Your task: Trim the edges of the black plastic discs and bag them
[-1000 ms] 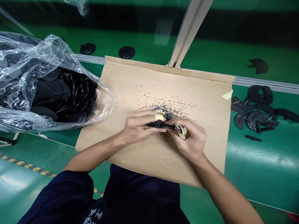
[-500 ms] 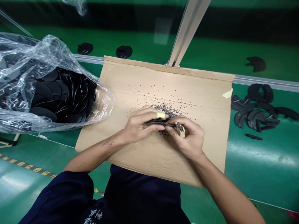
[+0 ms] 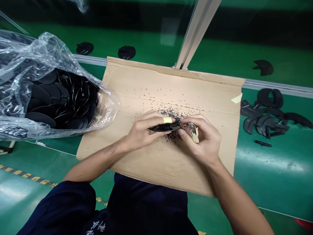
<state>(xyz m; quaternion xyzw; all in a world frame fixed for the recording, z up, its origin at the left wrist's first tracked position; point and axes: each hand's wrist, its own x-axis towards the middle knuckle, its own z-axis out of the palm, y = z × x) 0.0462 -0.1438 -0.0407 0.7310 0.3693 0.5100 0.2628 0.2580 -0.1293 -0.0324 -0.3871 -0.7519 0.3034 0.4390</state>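
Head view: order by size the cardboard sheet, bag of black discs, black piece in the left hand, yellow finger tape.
Cardboard sheet and plastic bag: too alike to rank.
Then the black piece in the left hand.
Smallest: the yellow finger tape.

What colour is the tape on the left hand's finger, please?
The tape is pale yellow, best seen in the head view.
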